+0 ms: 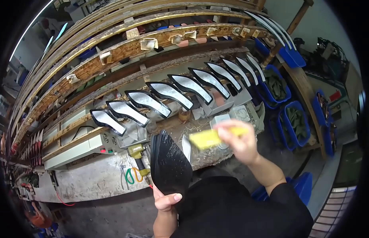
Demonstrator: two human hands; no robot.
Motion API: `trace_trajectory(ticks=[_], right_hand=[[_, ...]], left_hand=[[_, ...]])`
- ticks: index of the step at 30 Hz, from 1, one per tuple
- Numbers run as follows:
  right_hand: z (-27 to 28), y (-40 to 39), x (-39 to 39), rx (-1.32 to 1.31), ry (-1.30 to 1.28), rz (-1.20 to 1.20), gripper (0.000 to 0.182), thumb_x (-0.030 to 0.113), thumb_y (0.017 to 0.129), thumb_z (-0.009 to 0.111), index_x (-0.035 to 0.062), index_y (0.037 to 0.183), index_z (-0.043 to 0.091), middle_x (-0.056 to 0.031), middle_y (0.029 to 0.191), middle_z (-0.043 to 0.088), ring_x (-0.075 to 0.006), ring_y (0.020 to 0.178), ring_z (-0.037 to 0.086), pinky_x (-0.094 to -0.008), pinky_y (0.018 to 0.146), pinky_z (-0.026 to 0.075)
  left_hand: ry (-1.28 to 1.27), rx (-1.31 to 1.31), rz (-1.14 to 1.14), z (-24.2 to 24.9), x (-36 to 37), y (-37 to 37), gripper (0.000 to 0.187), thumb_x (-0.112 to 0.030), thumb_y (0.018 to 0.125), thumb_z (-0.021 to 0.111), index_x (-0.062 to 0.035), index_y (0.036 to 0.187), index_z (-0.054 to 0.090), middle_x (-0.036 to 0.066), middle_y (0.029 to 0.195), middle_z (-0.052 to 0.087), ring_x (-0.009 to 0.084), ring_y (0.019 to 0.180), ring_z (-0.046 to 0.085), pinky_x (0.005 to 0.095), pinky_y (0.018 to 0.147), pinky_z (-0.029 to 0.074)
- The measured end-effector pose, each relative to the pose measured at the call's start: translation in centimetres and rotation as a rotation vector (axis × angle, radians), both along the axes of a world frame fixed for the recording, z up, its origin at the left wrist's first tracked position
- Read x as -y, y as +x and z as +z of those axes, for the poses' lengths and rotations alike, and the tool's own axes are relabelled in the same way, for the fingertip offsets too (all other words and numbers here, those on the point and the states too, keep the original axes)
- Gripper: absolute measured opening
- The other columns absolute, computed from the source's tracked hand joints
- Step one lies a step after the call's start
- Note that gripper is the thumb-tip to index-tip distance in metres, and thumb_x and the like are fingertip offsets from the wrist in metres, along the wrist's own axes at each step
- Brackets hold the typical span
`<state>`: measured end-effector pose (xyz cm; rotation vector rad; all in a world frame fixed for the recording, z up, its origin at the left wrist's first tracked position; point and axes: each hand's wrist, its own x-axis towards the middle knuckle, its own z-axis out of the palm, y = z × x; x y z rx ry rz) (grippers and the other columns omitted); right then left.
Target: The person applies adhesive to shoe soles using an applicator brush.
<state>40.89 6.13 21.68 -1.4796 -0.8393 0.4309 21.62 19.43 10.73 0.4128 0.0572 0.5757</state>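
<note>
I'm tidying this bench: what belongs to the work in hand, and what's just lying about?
In use:
- black soles in left hand
- blurred yellow tool in right hand
- probably white-faced soles

Apparently lying about:
- Meite-marked power tool
- fan-vented box

Scuffed workbench under pliers and a yellow-and-black power tool, wooden slats under white-faced, black-edged pieces.

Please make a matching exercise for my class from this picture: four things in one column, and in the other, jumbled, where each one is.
1. Black stack
2. Yellow block
3. Olive-and-black tool
4. White-faced pieces

A. Lying on the bench
B. In the left hand
C. In a row along the wooden rack
D. In the right hand

Pairs: 1-B; 2-D; 3-A; 4-C.
</note>
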Motion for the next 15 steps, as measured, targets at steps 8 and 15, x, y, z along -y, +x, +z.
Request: trace_trajectory(ticks=[8,15], right_hand=[[1.7,2.3,-2.9,0.070,-0.016,-0.077,0.017,-0.001,0.094,0.065,-0.0050,0.105,0.077,-0.0099,0.092,0.076,-0.0132,0.062,0.059,-0.0217,0.058,0.046],[4.5,4.6,-5.0,0.254,0.035,0.022,0.019,-0.003,0.090,0.066,-0.0044,0.106,0.077,-0.0113,0.088,0.076,-0.0139,0.061,0.058,-0.0224,0.052,0.045]], left_hand=[[0.018,0.046,-0.017,0.2,-0.6,-0.7,0.111,0.009,0.057,0.065,-0.0041,0.163,0.035,0.022,0.155,0.055,0.0380,0.134,0.059,0.0482,0.116,0.043],[0.104,-0.056,-0.029,0.9,-0.1,-2.4,0.111,0.004,0.054,0.063,-0.0014,0.161,0.037,0.023,0.153,0.056,0.0388,0.134,0.059,0.0507,0.116,0.042]])
